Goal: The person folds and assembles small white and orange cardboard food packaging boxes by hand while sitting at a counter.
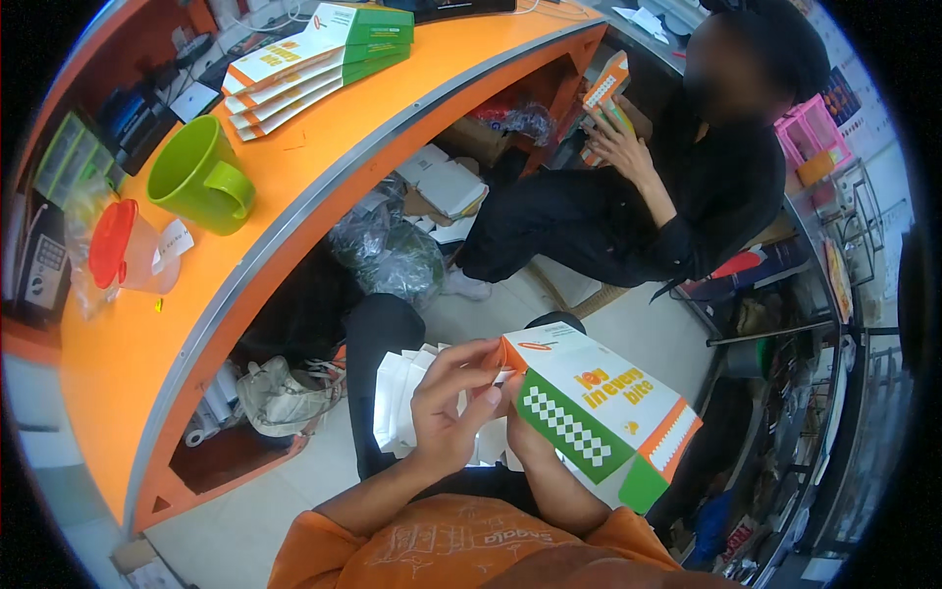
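- Hands: left hand (446, 407) and right hand (518, 424) both pinch the orange end flap of a white-green-orange carton (599, 412), held over the lap.
- Risk, judged: a hard pull could tear or crease the flap; the loose white sheets (402, 402) could slide off the lap.
- Count: one carton in hand, about four flat cartons (314, 59) stacked on the orange tabletop (294, 187), one green mug (201, 177), one red-lidded jug (128, 250).

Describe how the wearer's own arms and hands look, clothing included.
Both forearms are bare, coming out of short orange sleeves of a T-shirt with pale printed lettering on the chest. The left hand and right hand wear no gloves; no rings, watch or bracelets are visible.
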`<state>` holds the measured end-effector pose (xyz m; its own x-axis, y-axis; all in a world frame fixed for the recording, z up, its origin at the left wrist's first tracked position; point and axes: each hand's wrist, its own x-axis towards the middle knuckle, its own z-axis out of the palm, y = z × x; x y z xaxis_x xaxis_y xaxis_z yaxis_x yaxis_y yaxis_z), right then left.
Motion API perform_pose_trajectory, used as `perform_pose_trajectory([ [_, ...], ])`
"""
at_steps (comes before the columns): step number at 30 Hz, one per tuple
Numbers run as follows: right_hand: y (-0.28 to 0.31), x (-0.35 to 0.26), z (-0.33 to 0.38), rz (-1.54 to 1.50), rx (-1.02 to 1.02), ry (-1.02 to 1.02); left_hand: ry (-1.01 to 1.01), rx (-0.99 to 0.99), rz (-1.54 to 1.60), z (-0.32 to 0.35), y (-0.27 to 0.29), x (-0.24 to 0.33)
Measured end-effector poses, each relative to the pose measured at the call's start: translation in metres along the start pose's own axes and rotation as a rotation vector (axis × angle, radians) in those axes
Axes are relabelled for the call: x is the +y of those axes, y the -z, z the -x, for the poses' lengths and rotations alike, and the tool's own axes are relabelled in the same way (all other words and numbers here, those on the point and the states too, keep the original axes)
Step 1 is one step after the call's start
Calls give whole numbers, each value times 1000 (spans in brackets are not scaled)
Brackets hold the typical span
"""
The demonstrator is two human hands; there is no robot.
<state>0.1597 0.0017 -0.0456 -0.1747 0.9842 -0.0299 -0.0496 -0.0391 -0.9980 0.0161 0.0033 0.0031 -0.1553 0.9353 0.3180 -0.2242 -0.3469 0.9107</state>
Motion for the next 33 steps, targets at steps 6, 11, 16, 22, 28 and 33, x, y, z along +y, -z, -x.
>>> perform_pose_trajectory([
  [6, 2, -2, 0, -6, 4, -5, 24, 16, -50, -5, -4, 9],
  [11, -1, 2, -2, -20, -8, -1, 105, 123, 64, -1, -2, 5],
  [16, 0, 0, -1, -14, 11, 3, 37, 108, 3, -4, -8, 2],
  [22, 0, -1, -3, -7, 26, 5, 98, 146, 31, -4, -6, 1],
  [28, -1, 1, -4, -3, 36, 18, -22, 150, -128, -7, -4, 1],
  [33, -1, 1, -4, 5, 49, 39, -131, 149, -207, -2, -1, -7],
])
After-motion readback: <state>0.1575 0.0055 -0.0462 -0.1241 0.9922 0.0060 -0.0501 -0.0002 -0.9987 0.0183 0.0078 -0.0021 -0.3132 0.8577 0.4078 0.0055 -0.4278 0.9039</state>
